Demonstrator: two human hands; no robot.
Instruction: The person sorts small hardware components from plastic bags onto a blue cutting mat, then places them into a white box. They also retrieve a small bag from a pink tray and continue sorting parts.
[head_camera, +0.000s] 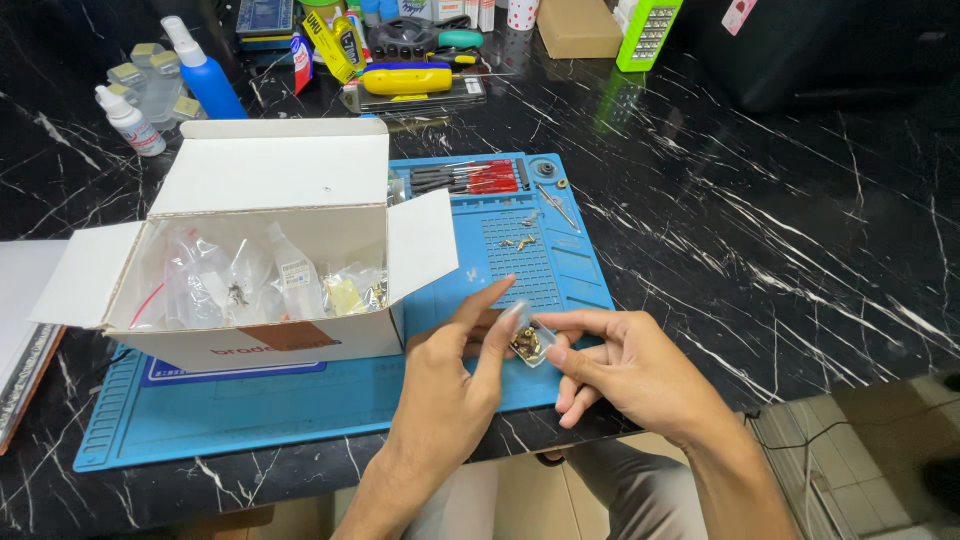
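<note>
Head view showed both hands, left hand (450, 365) and right hand (625, 370), pinching a small plastic bag (528, 342) of brass bits; more bags waited in the cardboard box (262, 195), a few loose pieces already lay on the blue mat (300, 405).

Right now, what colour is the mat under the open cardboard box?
Blue; the mat shows best in the head view.
</note>
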